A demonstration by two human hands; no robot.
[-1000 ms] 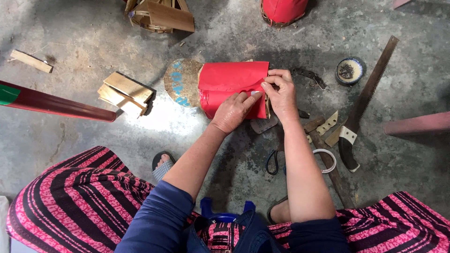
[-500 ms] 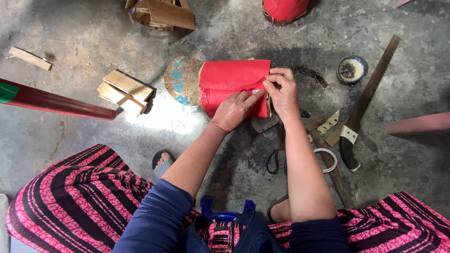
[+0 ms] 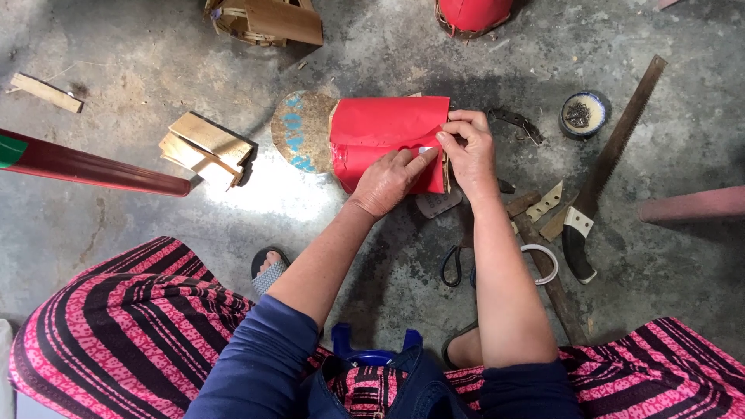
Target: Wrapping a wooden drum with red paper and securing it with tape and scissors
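A cylinder wrapped in red paper lies on its side on the concrete floor, its round blue-and-brown end facing left. My left hand presses flat on the red paper near its lower right edge. My right hand pinches the paper's right edge, where a small white piece shows between the fingertips of both hands. Both forearms reach forward from dark blue sleeves over a pink-and-black striped skirt.
A handsaw, a small round bowl, scissors, a tape ring and a hammer handle lie at right. Wood scraps and a dark red pole lie at left. Another red-covered object sits at the top.
Both hands stay on the red paper with only slight finger shifts. The view has moved a little.
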